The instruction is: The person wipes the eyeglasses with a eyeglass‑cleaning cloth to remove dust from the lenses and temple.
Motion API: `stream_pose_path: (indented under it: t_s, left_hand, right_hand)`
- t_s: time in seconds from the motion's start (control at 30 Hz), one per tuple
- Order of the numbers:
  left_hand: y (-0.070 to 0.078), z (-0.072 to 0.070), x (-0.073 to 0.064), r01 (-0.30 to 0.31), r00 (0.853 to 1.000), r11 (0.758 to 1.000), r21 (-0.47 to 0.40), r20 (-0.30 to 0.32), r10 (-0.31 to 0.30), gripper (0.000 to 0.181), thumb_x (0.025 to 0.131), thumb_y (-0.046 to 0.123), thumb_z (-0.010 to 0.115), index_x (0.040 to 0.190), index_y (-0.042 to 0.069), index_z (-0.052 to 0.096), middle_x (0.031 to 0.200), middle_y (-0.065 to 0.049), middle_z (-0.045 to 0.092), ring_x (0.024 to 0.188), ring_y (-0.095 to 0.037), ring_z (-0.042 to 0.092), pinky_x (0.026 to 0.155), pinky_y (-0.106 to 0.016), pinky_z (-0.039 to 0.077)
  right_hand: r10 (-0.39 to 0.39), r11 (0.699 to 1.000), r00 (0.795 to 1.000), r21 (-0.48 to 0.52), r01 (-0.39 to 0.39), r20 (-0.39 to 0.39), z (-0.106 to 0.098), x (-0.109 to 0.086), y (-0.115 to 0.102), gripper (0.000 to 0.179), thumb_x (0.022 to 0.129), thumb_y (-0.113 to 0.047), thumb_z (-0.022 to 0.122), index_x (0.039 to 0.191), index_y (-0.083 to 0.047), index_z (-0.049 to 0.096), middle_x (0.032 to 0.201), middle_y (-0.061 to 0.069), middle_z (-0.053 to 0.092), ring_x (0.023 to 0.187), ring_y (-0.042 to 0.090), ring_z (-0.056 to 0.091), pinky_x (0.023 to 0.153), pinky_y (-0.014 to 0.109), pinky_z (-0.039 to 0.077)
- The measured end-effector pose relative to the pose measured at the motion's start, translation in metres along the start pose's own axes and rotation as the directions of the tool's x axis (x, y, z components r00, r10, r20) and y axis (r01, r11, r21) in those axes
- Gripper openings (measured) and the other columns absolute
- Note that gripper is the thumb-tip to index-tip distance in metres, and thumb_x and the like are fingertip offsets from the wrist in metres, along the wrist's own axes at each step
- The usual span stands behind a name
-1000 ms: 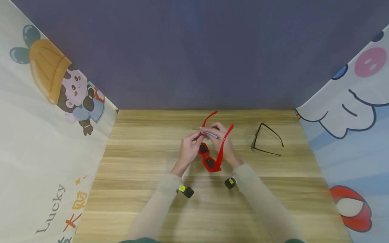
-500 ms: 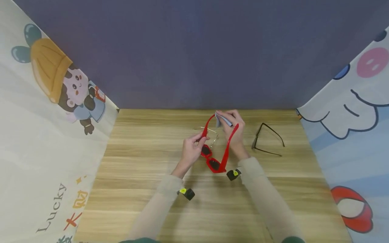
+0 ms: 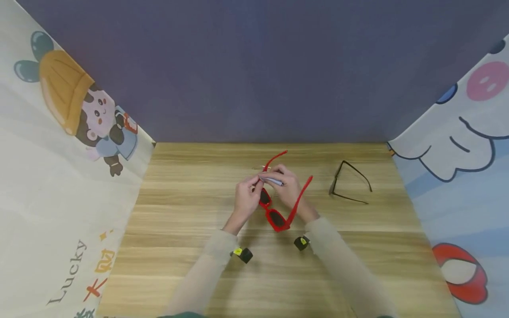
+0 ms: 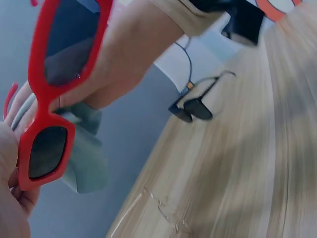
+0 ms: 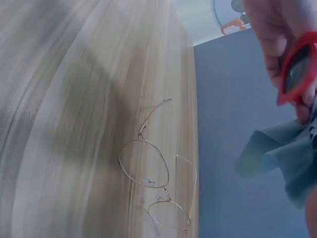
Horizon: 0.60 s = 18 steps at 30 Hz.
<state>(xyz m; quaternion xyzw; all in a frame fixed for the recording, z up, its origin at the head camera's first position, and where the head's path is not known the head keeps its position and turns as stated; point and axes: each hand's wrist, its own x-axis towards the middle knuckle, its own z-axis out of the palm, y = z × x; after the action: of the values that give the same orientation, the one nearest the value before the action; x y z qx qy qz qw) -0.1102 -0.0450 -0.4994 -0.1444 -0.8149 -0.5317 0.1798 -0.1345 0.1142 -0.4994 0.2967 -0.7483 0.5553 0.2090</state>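
Red-framed sunglasses (image 3: 276, 218) with dark lenses are held up over the table, both temples unfolded. My left hand (image 3: 245, 198) grips them at the left end of the frame, by the hinge. A grey-blue cloth (image 4: 86, 153) hangs from my right hand (image 3: 289, 187), which pinches it around the left temple near that hinge. The two hands meet there, fingertips close together. Beneath them on the table lie thin gold wire-rimmed glasses (image 5: 143, 163), mostly hidden by my hands in the head view.
Black-framed glasses (image 3: 335, 181) lie with temples spread on the wooden table (image 3: 179, 212), right of my hands. A dark blue-grey wall (image 3: 254, 70) rises behind the table. Printed cartoon panels (image 3: 51, 176) flank it on both sides.
My right hand slid out with the cloth to the tip of the left temple, then came back toward the hinge. My left hand kept its grip; the sunglasses shifted slightly.
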Motion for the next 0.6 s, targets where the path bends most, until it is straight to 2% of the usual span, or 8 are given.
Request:
stream_pose_path:
  t_s: [0.1,0.17,0.3,0.43,0.5,0.6]
  left_hand:
    - [-0.003,0.000,-0.001,-0.048,0.999,0.997,0.061,-0.016,0.049,0.017,0.094,-0.005,0.067,0.108,-0.006,0.077,0.099,-0.017,0.078,0.083,-0.030,0.070,0.073,-0.035,0.060]
    - [-0.004,0.001,-0.001,-0.043,0.999,0.997,0.056,-0.015,0.044,0.019,0.095,-0.002,0.069,0.112,-0.006,0.076,0.101,-0.017,0.078,0.085,-0.030,0.071,0.074,-0.035,0.061]
    - [-0.004,0.000,-0.001,0.065,0.998,0.997,-0.035,-0.018,-0.066,0.018,0.097,0.000,0.068,0.112,-0.004,0.077,0.098,-0.015,0.079,0.084,-0.026,0.068,0.065,-0.023,0.055]
    - [-0.005,-0.001,-0.001,0.196,0.979,0.970,-0.140,-0.032,-0.203,0.017,0.098,-0.001,0.067,0.110,-0.004,0.078,0.097,-0.016,0.078,0.085,-0.025,0.069,0.062,-0.015,0.049]
    - [-0.006,-0.002,-0.001,0.228,0.970,0.957,-0.178,-0.038,-0.238,0.017,0.097,-0.002,0.066,0.110,-0.004,0.077,0.098,-0.018,0.078,0.087,-0.029,0.072,0.066,-0.014,0.050]
    - [-0.009,-0.003,-0.001,0.243,0.965,0.945,-0.220,-0.040,-0.258,0.016,0.097,-0.002,0.066,0.108,-0.004,0.078,0.101,-0.020,0.077,0.093,-0.038,0.073,0.070,-0.014,0.052]
  right_hand:
    - [0.018,0.999,1.000,0.044,-0.018,-0.013,-0.001,-0.004,0.003,0.023,0.083,0.014,0.077,0.102,0.002,0.080,0.098,0.017,0.068,0.088,0.027,0.062,0.078,0.016,0.049]
    - [0.051,0.998,0.998,0.040,-0.049,-0.038,-0.004,-0.007,0.005,0.023,0.083,0.014,0.076,0.102,0.002,0.080,0.098,0.017,0.068,0.089,0.024,0.062,0.077,0.015,0.048]
    - [0.127,0.992,0.985,0.003,-0.128,-0.120,-0.009,-0.009,0.003,0.021,0.083,0.014,0.077,0.100,0.003,0.080,0.098,0.019,0.069,0.093,0.018,0.063,0.078,0.011,0.048]
    - [0.190,0.982,0.959,0.041,-0.185,-0.208,-0.016,-0.009,-0.009,0.019,0.081,0.018,0.076,0.099,0.010,0.077,0.097,0.026,0.068,0.095,0.013,0.061,0.079,0.010,0.048]
    - [0.217,0.976,0.948,0.078,-0.204,-0.232,-0.021,-0.008,-0.017,0.019,0.081,0.021,0.073,0.098,0.014,0.075,0.095,0.028,0.066,0.094,0.008,0.059,0.078,0.011,0.049]
    - [0.250,0.968,0.933,0.090,-0.234,-0.258,-0.028,-0.007,-0.032,0.018,0.081,0.021,0.073,0.098,0.016,0.073,0.093,0.024,0.066,0.091,0.001,0.058,0.076,0.012,0.048]
